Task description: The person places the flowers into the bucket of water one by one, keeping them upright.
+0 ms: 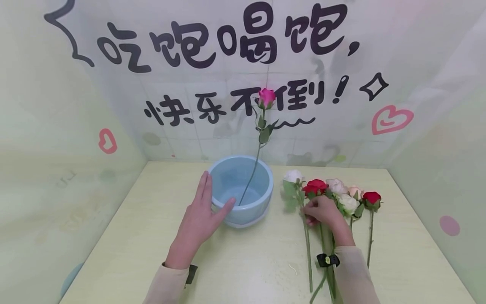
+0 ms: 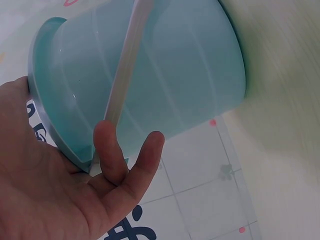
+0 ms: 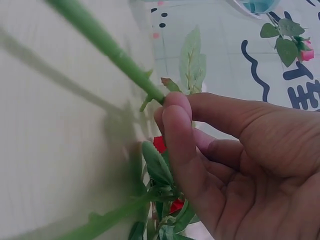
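Observation:
A light blue bucket (image 1: 241, 214) stands upright with a single pink rose (image 1: 267, 98) leaning in it. My left hand (image 1: 199, 219) holds the bucket's rim at its near left side. In the left wrist view, fingers curl by the bucket's pale handle (image 2: 125, 65). My right hand (image 1: 322, 211) pinches the green stem (image 3: 117, 55) of a white rose (image 1: 293, 176) between thumb and fingertips. This rose is at the left of the other flowers, its stem close above the table. A red rose (image 1: 316, 186) lies right beside the right hand.
More roses lie to the right: a cream one (image 1: 348, 204), pale pink ones and another red rose (image 1: 371, 199), their stems pointing toward me. Behind the table (image 1: 159, 190) rises a printed backdrop (image 1: 228, 80) with dark lettering; similar sheets flank both sides.

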Tool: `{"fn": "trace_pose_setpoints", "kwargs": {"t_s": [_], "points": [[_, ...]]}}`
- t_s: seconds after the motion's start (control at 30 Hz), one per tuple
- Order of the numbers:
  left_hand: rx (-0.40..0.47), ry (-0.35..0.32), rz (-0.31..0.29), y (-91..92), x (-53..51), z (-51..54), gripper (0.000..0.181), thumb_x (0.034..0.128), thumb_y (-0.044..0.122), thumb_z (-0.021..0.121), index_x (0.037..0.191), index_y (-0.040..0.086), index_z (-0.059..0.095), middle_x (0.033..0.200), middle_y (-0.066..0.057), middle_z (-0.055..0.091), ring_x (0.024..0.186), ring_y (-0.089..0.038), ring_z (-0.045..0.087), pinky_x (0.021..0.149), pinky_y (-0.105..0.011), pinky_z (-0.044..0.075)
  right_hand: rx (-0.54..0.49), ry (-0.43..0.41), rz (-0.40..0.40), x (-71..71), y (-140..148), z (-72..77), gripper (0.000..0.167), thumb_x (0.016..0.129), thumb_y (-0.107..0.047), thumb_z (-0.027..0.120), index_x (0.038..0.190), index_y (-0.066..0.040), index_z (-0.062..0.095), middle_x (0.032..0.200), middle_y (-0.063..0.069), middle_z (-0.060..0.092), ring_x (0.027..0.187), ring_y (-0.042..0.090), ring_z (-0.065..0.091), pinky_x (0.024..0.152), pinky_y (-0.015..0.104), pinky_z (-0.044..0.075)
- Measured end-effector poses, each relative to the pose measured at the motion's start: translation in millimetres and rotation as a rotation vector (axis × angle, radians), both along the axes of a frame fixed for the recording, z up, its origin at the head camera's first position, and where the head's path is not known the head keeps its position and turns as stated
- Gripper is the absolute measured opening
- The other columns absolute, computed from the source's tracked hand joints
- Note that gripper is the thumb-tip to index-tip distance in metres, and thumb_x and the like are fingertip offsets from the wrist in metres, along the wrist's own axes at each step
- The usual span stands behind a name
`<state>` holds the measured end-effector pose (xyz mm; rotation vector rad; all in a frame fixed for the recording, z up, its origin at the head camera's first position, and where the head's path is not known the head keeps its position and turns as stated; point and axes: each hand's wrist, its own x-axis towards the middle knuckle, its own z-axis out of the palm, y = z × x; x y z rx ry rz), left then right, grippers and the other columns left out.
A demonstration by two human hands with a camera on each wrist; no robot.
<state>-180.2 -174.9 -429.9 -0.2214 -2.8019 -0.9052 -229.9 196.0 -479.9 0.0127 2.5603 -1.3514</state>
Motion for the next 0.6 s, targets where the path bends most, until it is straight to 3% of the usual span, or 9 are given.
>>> {"fn": "trace_pose_setpoints", "kwargs": {"t_s": [0.23, 0.4, 0.6], "points": [[-0.006, 0.001, -0.003, 0.9, 0.5, 1.3, 0.108, 0.0980, 0.076, 0.052, 0.170, 0.007, 0.010, 0.178, -0.004, 0.004, 0.128, -0.047, 0.060, 0.101, -0.060, 0.051, -0.016, 0.037, -0.003, -1.2, 0.7, 9.2, 0.020, 0.101, -0.013, 0.072, 0.098, 0.007, 0.068, 0.069, 0.008, 0.071, 0.060, 0.017, 0.070, 0.062, 0.036, 0.061], [-0.007, 0.004, -0.004, 0.9, 0.7, 2.4, 0.108, 0.0985, 0.075, 0.052, 0.170, 0.007, 0.010, 0.178, -0.005, 0.004, 0.127, -0.047, 0.060, 0.100, -0.060, 0.052, -0.024, 0.075, -0.007, -2.2, 1.4, 16.6, 0.024, 0.102, -0.016, 0.072, 0.100, 0.007, 0.070, 0.070, 0.007, 0.071, 0.062, 0.015, 0.070, 0.062, 0.032, 0.060], [0.007, -0.002, -0.006, 0.3, 0.5, 2.2, 0.107, 0.0989, 0.074, 0.053, 0.170, 0.007, 0.009, 0.178, -0.004, 0.003, 0.133, -0.048, 0.056, 0.103, -0.062, 0.049, -0.104, 0.105, -0.007, -3.5, 0.6, 22.1, 0.027, 0.103, -0.014, 0.071, 0.106, 0.013, 0.069, 0.075, 0.011, 0.071, 0.064, 0.016, 0.070, 0.063, 0.034, 0.061]]}}
